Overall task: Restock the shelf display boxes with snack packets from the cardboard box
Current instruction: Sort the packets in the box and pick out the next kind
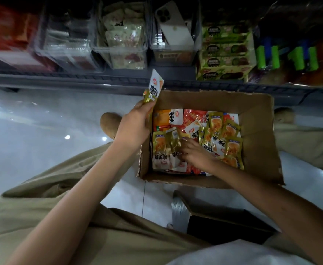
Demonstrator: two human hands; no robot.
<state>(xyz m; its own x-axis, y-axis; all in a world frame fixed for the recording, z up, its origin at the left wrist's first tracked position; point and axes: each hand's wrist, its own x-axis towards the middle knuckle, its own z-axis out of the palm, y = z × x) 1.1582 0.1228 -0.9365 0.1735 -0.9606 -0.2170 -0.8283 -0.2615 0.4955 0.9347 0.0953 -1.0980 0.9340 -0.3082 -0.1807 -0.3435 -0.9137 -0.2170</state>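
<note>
We see gold-and-white packets (pixel 231 142) with orange pictures and black lettering beneath our right fingers (pixel 186 146), red and orange packs (pixel 193 115) just beyond them, inside a plain brown cardboard box (pixel 258 131). Far past our left fingers (pixel 147 108) stand green-and-cream cartons (pixel 225 54), a white phone (pixel 176 27), clear display boxes (pixel 122 52).

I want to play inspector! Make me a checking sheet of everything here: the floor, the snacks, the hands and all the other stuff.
Surface: shiny pale floor; the cardboard box sits on it in front of the shelf.
Job's things: cardboard box open, snack packets piled loose inside; clear display boxes on the shelf, one holding pale packets.
Clutter: phone lying in one clear box; dark box nearer the person.
Hands: left hand grips gold packets by the box's corner; right hand is down among the snack packets, grip unclear.
Cables: nothing seen.
Surroundings: green cartons on the shelf; the rest is blurred.
</note>
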